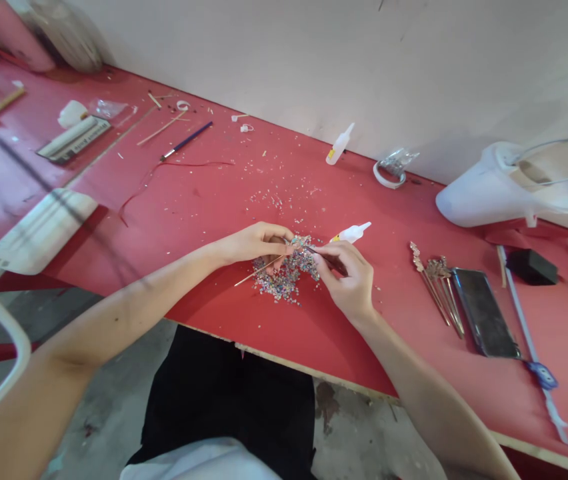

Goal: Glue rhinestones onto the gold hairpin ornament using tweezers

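Observation:
My left hand [257,241] is closed around a hair stick [251,275]. Its thin gold-coloured shaft pokes out toward the lower left, and its ornate head shows by my fingertips. My right hand [348,273] pinches a thin dark tool [309,250], its tip at the head of the hair stick; its exact kind is too small to make out. Under both hands spreads a pile of small glittering rhinestones [281,285] on the red table [224,300]. Just behind my right hand lies a white glue bottle [354,233] with a pointed nozzle.
Finished-looking hair sticks [441,287] lie at right beside a phone [485,313] and a black block [533,266]. A white pitcher [484,190], a tape roll [388,177] and another glue bottle [340,145] stand near the wall. Leftward are a brush [187,141] and power strip [39,230].

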